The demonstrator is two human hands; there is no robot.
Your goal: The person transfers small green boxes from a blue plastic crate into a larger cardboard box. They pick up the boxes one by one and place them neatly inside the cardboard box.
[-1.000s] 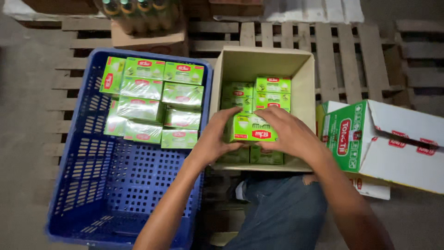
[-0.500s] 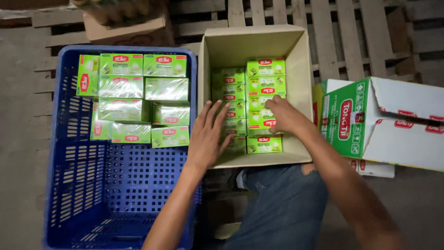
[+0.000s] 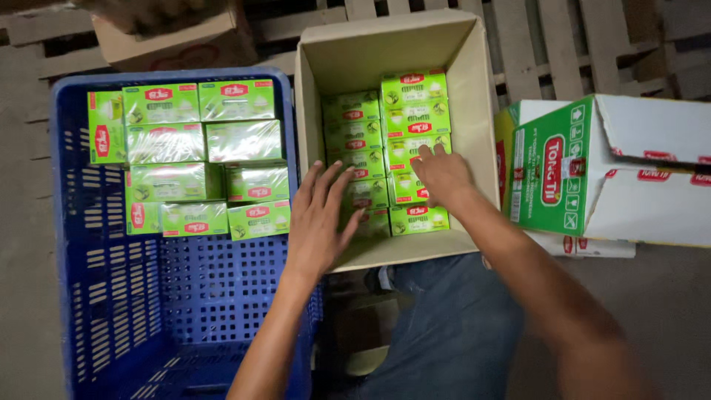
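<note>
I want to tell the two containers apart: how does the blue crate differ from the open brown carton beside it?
The blue crate is perforated plastic; the brown carton has plain solid cardboard walls. The crate is wider and its near half has no packs, while the carton's packs reach its near wall. Both hands, left hand and right hand, are over the carton. Both hold green packs.

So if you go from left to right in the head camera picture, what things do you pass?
Blue crate → green boxes in the crate → left hand → right hand in the open cardboard box → green-and-white carton.
</note>
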